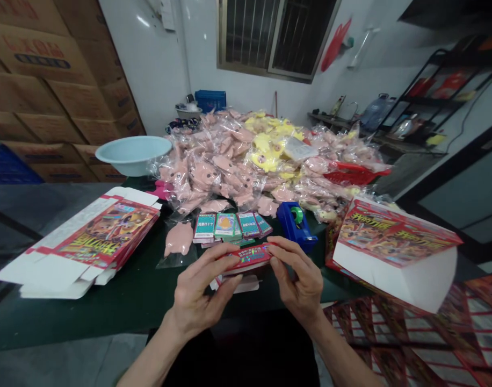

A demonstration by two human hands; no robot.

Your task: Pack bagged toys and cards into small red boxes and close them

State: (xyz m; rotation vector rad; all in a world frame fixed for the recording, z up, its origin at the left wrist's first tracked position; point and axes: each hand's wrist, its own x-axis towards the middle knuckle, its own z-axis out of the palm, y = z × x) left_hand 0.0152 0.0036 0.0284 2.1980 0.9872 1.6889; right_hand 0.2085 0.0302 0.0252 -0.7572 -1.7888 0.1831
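Observation:
Between my two hands, over the near part of the table, is a small red printed carton [252, 256] with white flaps at its near side. My left hand [208, 290] grips its left end, thumb below and fingers on top. At the other end, my right hand [296, 277] pinches it with thumb and fingers. Just beyond lie several printed cards [225, 226] in small stacks. A pink pig-like toy [179, 239] in a clear bag rests to the left of them. To their right stands a blue tape dispenser [296, 226] with green tape.
Flattened red-and-white cartons [109, 236] are stacked at left. An open display box [395, 242] stands at right, above rows of red packages [411, 333]. Bagged pink and yellow toys [230, 161] are heaped behind, near a light-blue basin [134, 153] and a red basket [354, 174].

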